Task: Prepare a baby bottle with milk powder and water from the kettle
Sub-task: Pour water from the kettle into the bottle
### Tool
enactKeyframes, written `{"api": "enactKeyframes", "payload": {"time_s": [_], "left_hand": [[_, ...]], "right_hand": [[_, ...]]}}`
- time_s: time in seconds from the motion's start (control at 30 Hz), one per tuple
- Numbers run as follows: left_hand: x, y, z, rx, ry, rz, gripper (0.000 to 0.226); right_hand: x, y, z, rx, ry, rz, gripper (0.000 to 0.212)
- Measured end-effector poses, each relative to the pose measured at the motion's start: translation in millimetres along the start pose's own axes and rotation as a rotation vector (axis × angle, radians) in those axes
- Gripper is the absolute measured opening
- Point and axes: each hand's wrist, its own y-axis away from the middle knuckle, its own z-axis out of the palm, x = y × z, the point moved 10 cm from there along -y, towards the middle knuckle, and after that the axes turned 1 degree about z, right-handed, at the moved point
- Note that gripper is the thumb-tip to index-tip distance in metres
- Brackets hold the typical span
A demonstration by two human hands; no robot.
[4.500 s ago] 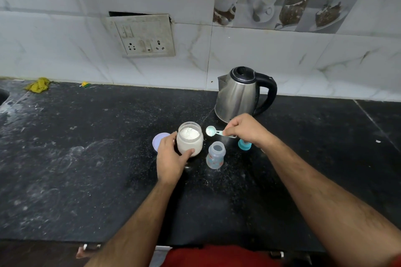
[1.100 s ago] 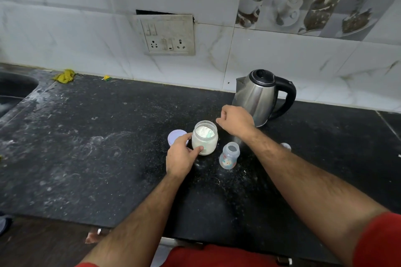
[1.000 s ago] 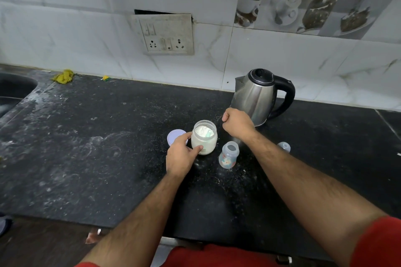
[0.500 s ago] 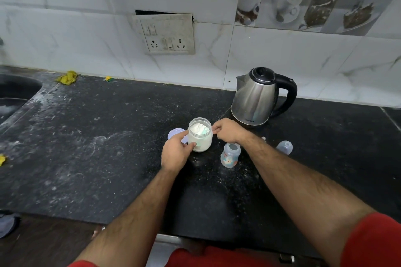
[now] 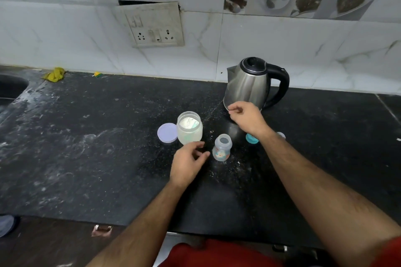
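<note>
Open jar [image 5: 189,129] holding white powder and scoop, uncapped bottle [image 5: 221,147], both hands' grip released

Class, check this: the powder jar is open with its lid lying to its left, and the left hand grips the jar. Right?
Not quite. In the head view the left hand is off the jar, empty, just in front of it. The jar is open, its lid lying to its left.
</note>
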Motion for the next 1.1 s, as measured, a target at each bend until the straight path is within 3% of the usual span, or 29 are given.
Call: {"api": "enactKeyframes", "payload": {"time_s": [0.17,0.33,0.43,0.57,0.7,0.8,1.0,1.1], "left_hand": [[9,-3,51,-0.147,0.056,-0.039,0.085],[20,-16,64,-0.11,0.057,-0.041,0.057],[30,-25,71,-0.091,0.085,-0.043,0.056],[32,-37,79,-0.062,0.11,-0.048,0.055],[34,-49,82,-0.022,0.131,-0.067,0.055],[39,-58,83,0.0,0.122,-0.076,0.055],[43,-70,84,0.027,0.125,-0.101,0.055],[43,-73,84,0.031,0.131,-0.113,0.055]], "right_hand": [[25,4,-65,0.26,-0.083,0.04,0.022],[54,-2,-117,0.458,-0.121,0.133,0.034],[78,-19,-138,0.515,-0.122,0.189,0.05],[109,-49,-146,0.48,-0.204,0.256,0.071],[124,-79,-137,0.338,-0.349,0.278,0.079],[129,-96,-128,0.254,-0.414,0.277,0.066],[128,-118,-120,0.251,-0.51,0.233,0.023],[131,-121,-118,0.288,-0.539,0.24,0.018]]}}
